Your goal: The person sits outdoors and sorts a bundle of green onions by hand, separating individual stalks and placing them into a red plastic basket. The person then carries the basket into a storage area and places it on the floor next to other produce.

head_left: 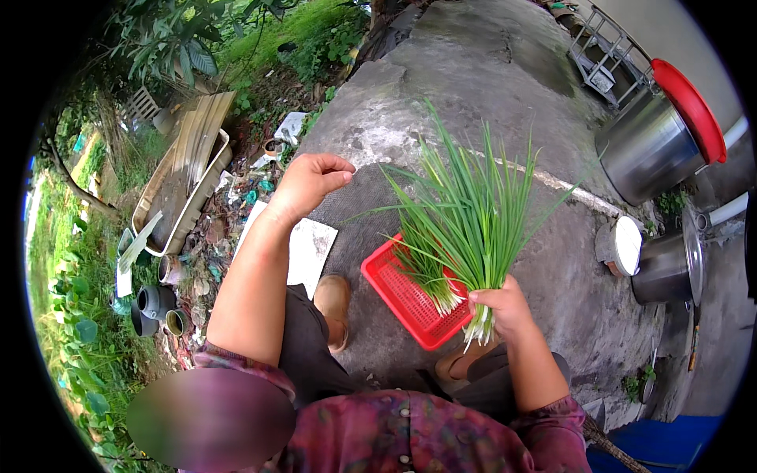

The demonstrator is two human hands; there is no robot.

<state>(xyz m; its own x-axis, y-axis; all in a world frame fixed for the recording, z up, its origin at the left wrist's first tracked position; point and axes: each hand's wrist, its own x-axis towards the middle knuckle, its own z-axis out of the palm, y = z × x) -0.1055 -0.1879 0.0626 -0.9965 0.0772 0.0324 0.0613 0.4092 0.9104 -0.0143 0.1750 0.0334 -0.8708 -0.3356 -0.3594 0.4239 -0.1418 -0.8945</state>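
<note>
In the head view, the right hand (506, 307) is closed around the white stems of a large bunch of green onions (477, 213), whose leaves fan out ahead of the hand and to its left. Just left of that hand, a red plastic basket (384, 277) sits on the concrete with a smaller green onion bundle (426, 276) in it. The left hand (314, 184) is raised well apart, fingers bent inward; whether its fingertips pinch anything cannot be told. Below it lies a white board (313, 251).
</note>
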